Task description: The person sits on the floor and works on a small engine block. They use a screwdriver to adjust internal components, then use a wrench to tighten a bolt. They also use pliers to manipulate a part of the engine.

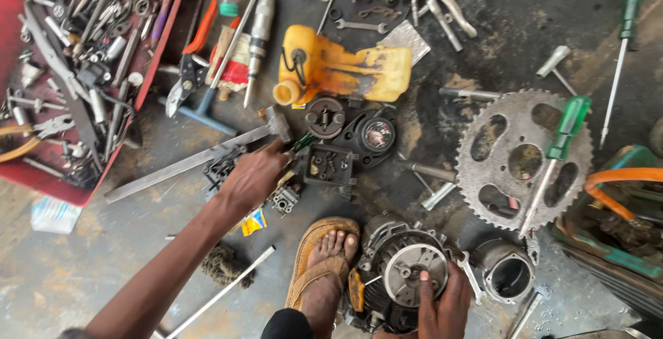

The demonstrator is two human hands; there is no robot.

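My left hand [254,173] reaches out over the oily floor and closes around a small green-handled tool [302,141], beside a black square engine cover [330,164] and a small carburettor [284,199]. A long flat metal bar [186,163] lies just beyond it. My right hand [442,301] rests on a small engine block with a round silver flywheel [412,270], thumb pressed on the flywheel face. My sandalled foot [323,270] stands to the left of the engine.
A red toolbox [155,56] full of sockets and wrenches sits at the top left. A yellow fuel tank [342,70], large chain sprocket [483,173], green screwdrivers [563,139], a cylinder [507,273], pliers [190,63] and spanners lie scattered about.
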